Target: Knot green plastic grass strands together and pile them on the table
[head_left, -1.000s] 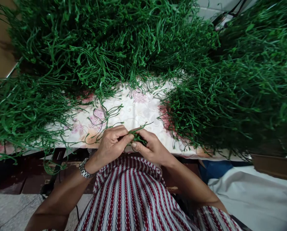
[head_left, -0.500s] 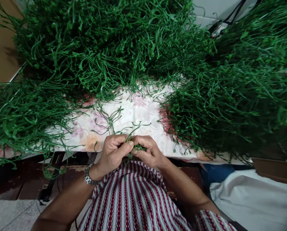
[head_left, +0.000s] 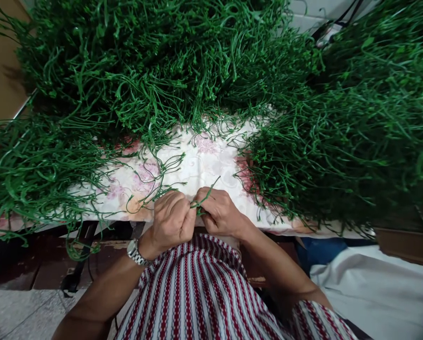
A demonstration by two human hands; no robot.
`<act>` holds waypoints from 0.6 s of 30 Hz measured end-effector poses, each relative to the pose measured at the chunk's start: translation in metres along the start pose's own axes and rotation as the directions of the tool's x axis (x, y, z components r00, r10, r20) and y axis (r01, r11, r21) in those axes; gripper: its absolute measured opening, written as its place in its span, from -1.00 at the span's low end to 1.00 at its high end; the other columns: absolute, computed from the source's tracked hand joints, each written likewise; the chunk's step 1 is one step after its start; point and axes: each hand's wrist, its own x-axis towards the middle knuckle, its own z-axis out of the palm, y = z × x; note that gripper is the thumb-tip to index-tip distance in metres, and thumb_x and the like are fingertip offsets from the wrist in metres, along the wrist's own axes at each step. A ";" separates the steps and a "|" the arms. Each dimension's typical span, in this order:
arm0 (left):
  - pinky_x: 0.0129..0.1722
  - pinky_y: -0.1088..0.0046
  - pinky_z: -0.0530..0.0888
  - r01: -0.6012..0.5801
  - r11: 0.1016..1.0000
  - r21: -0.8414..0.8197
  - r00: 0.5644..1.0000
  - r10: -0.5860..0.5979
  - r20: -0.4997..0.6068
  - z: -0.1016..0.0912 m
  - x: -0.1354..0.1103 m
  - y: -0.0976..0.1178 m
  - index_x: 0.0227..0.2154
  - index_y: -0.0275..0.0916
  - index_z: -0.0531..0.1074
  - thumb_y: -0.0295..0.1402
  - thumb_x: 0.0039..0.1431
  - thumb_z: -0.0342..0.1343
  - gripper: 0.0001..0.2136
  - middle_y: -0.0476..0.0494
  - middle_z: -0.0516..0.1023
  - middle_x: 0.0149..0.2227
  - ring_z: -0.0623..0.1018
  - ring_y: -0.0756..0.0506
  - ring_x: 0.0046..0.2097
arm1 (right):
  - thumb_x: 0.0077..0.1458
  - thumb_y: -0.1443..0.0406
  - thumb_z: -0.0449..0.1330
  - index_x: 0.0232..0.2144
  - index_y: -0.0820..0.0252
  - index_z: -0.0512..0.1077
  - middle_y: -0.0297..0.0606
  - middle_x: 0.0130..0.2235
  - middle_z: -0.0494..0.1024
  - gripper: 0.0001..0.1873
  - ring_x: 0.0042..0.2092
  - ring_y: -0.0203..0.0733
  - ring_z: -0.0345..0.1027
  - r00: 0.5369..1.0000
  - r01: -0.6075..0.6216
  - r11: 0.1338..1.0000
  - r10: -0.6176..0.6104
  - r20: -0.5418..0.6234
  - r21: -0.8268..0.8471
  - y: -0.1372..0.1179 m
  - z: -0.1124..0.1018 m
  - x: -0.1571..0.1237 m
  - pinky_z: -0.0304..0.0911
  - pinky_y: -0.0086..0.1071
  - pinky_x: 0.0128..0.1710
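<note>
Just over the table's near edge, my left hand (head_left: 174, 217) and my right hand (head_left: 219, 212) are close together, both with fingers curled in. A thin green plastic-looking plant stem (head_left: 209, 192) runs between them, its free end sticking up past my right hand. Short green bits show below it between the fingers; the rest is hidden inside my grip. A branched green stem (head_left: 161, 171) lies on the flowered tablecloth (head_left: 215, 163) just beyond my left hand.
Large heaps of green stems stand at the back (head_left: 169, 61), the right (head_left: 353, 141) and the left (head_left: 38, 174), some hanging over the near edge. A brown box rim (head_left: 406, 248) and white cloth (head_left: 374, 288) are at lower right.
My hands have turned to a knuckles-up hold and closed into tighter fists. The stem's several-tipped end above them no longer shows; a single strand now points up right.
</note>
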 end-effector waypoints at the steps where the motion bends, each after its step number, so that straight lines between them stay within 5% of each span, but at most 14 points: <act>1: -0.48 0.41 0.16 -0.013 1.000 0.017 0.998 0.014 -0.069 0.004 -0.001 0.000 -0.60 -0.18 0.05 -0.61 -0.03 0.01 -0.74 0.06 0.06 -0.61 0.17 -0.01 -0.52 | -0.13 0.49 -0.09 -0.52 0.16 0.12 -0.34 -0.54 0.22 -0.85 -0.47 -0.30 0.10 0.999 -0.032 0.999 0.033 -0.038 0.029 -0.003 0.003 0.001 0.07 -0.45 -0.47; 4: -0.48 0.42 0.20 -0.051 0.996 0.070 0.968 0.067 -0.241 0.011 0.001 0.002 -0.58 -0.18 0.07 -0.62 -0.05 0.02 -0.75 0.06 0.07 -0.61 0.18 -0.02 -0.52 | -0.05 0.49 -0.09 -0.49 0.18 0.15 -0.38 -0.54 0.20 -0.86 -0.52 -0.36 0.08 0.967 -0.164 0.973 0.191 -0.171 0.161 -0.014 0.012 0.002 0.04 -0.48 -0.51; 7: -0.49 0.41 0.20 -0.097 0.985 0.142 0.958 0.131 -0.256 0.011 0.006 0.001 -0.57 -0.18 0.10 -0.61 -0.05 0.02 -0.77 0.05 0.08 -0.62 0.18 -0.03 -0.53 | -0.01 0.49 -0.09 -0.48 0.19 0.15 -0.40 -0.54 0.20 -0.87 -0.53 -0.38 0.08 0.931 -0.250 0.947 0.292 -0.217 0.203 -0.022 0.018 0.002 0.03 -0.49 -0.51; 12: -0.49 0.41 0.18 -0.086 0.990 0.108 0.987 0.099 -0.126 0.001 0.007 -0.002 -0.59 -0.18 0.10 -0.58 -0.02 0.02 -0.77 0.05 0.08 -0.61 0.17 -0.02 -0.53 | -0.03 0.49 -0.07 -0.53 0.18 0.09 -0.38 -0.54 0.14 -0.85 -0.51 -0.36 0.03 0.953 -0.260 0.963 0.267 -0.142 0.070 -0.021 0.010 0.000 -0.01 -0.46 -0.49; 15: -0.53 0.48 0.14 0.119 0.977 -0.176 0.993 -0.114 0.043 -0.007 0.005 -0.002 -0.61 -0.20 0.07 -0.56 0.07 -0.02 -0.75 0.07 0.05 -0.60 0.16 0.03 -0.54 | 0.00 0.46 -0.05 -0.54 0.18 0.09 -0.38 -0.53 0.15 -0.85 -0.48 -0.35 0.03 0.981 -0.196 0.976 0.195 0.011 0.096 -0.015 -0.002 0.002 0.00 -0.46 -0.45; 18: -0.56 0.52 0.12 0.308 0.884 -0.350 0.949 -0.260 0.180 -0.012 0.003 0.000 -0.62 -0.22 0.07 -0.51 0.14 -0.04 -0.74 0.09 0.02 -0.61 0.12 0.07 -0.56 | 0.10 0.38 -0.06 -0.53 0.19 0.12 -0.38 -0.54 0.18 -0.83 -0.47 -0.36 0.07 0.978 -0.147 0.955 0.101 0.182 0.258 -0.009 -0.010 0.005 0.03 -0.47 -0.43</act>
